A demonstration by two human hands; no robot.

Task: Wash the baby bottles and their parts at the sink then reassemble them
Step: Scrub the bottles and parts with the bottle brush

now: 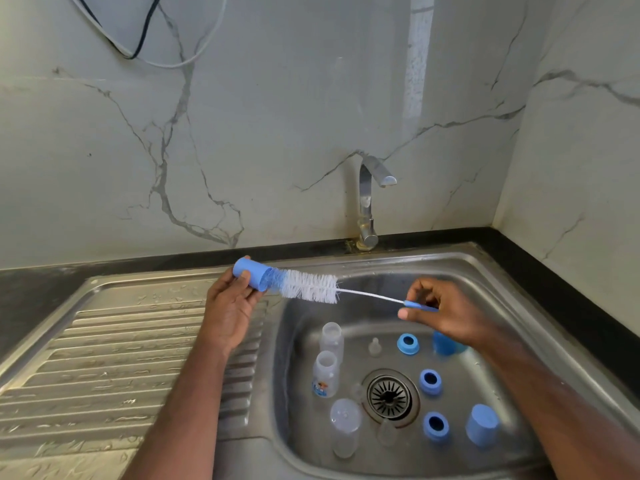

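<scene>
Left hand [230, 299] raised, palm toward the camera, fingers curled in a grip round a blue cap [251, 273]. Right hand [440, 311] level with it, thumb and fingertips pinching the brush handle [417, 305]; both forearms extended forward.

Single head-worn wide-angle view, looking forward and down from close above a steel sink [485, 271], facing the marble wall [277, 116]; both forearms reaching in from below.
</scene>
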